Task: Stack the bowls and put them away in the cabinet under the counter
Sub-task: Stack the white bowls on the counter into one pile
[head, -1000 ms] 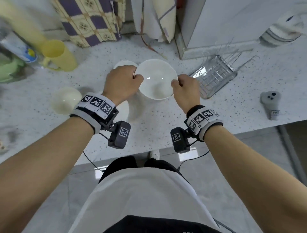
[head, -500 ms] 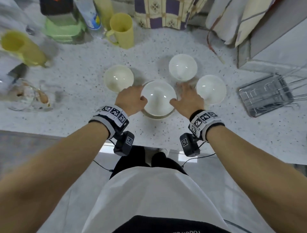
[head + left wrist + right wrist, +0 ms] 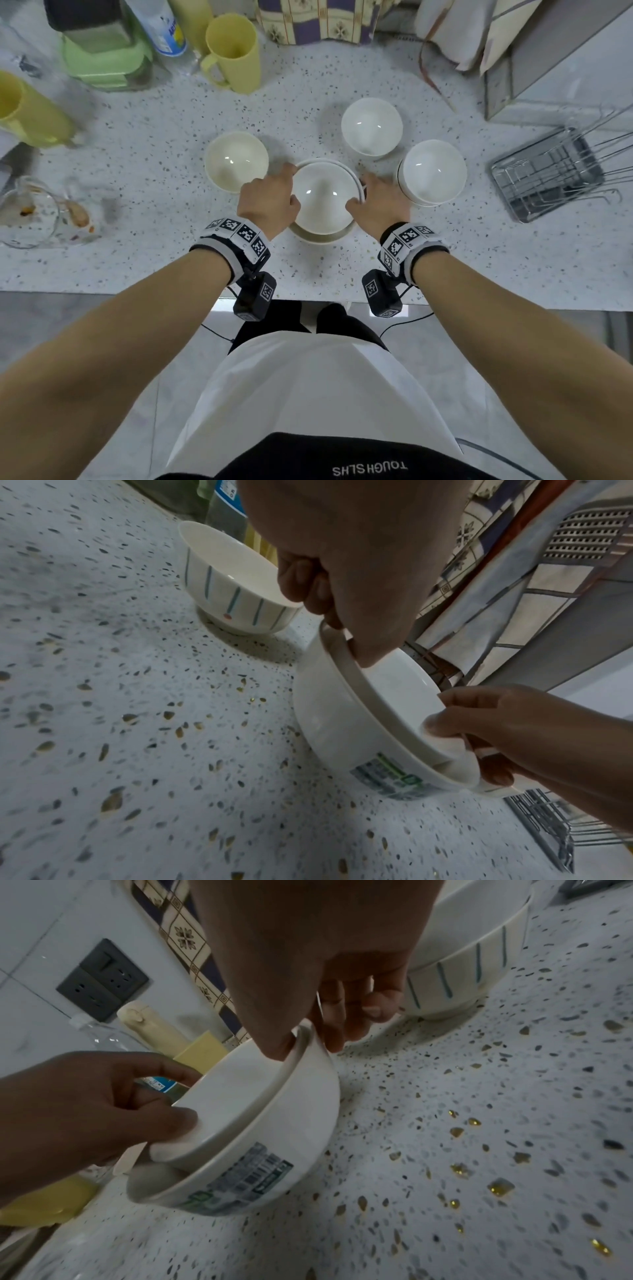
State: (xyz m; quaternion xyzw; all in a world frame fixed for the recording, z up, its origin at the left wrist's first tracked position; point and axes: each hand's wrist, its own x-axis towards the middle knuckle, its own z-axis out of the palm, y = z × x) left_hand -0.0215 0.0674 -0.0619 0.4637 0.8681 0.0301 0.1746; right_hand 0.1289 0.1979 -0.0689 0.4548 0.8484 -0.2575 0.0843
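Observation:
A plain white bowl (image 3: 322, 197) sits nested, slightly tilted, inside a larger white bowl (image 3: 320, 237) with a printed label (image 3: 253, 1172) near the counter's front. My left hand (image 3: 291, 186) pinches the inner bowl's left rim, thumb inside, as the left wrist view (image 3: 342, 631) shows. My right hand (image 3: 358, 192) pinches its right rim the same way (image 3: 308, 1042). Three more bowls stand around: a cream one (image 3: 236, 161) on the left, one (image 3: 371, 125) behind, and one (image 3: 432, 171) on the right. The left (image 3: 232, 582) and right (image 3: 462, 958) ones have blue stripes outside.
The speckled counter (image 3: 137, 260) ends at its front edge by my waist. A wire rack (image 3: 548, 171) lies at the right. Yellow mugs (image 3: 234, 51), a bottle (image 3: 161, 27) and a green container (image 3: 106, 58) stand at the back left; a dirty glass dish (image 3: 27, 212) sits far left.
Both hands carried the white bowl from the right toward the counter's front and lowered it into the larger bowl. My view shifted left, bringing the other bowls into sight.

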